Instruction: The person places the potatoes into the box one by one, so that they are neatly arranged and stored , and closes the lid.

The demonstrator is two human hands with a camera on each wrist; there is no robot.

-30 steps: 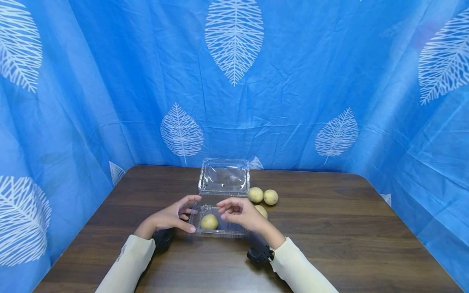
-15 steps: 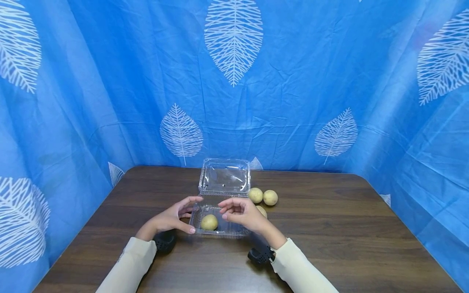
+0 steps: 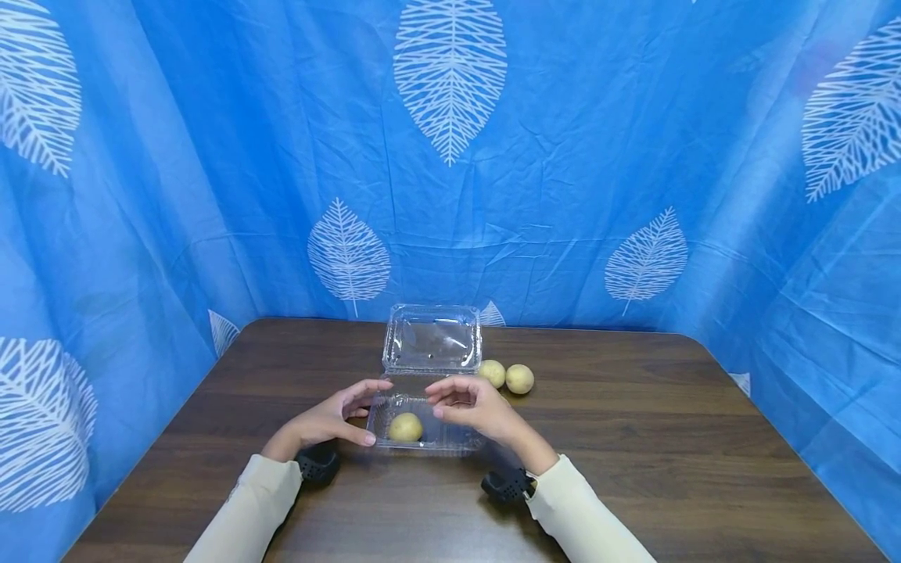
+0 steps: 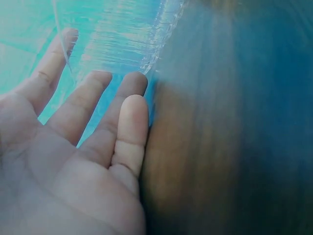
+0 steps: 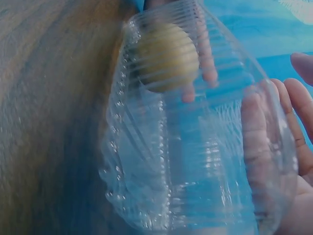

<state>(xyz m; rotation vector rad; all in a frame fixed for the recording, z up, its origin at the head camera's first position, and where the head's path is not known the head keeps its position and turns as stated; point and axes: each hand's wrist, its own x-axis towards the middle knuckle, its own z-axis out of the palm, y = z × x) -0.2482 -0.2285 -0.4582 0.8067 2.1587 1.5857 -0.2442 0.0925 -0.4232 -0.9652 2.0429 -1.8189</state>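
Observation:
A clear plastic clamshell box (image 3: 450, 447) stands on the table with its lid (image 3: 432, 338) raised at the back. In its left half lies one round, pale-yellow, potato-like thing (image 3: 405, 427), also visible through the ribbed wall in the right wrist view (image 5: 168, 58). My left hand (image 3: 325, 418) is at the box's left side, thumb by the front left corner. In the left wrist view its fingers (image 4: 80, 105) are spread near the ribbed plastic. Over the right part of the box, my right hand (image 3: 479, 408) has loosely bent fingers and holds nothing visible.
Two more pale-yellow round things (image 3: 491, 374) (image 3: 519, 379) sit right of the box, behind my right hand. The brown wooden table (image 3: 633, 438) ends at a blue leaf-patterned curtain (image 3: 549, 195) at the back.
My right hand has shifted slightly right and now hides a third round thing that showed beside it. The box and the thing inside have slid slightly right. My left hand has barely moved.

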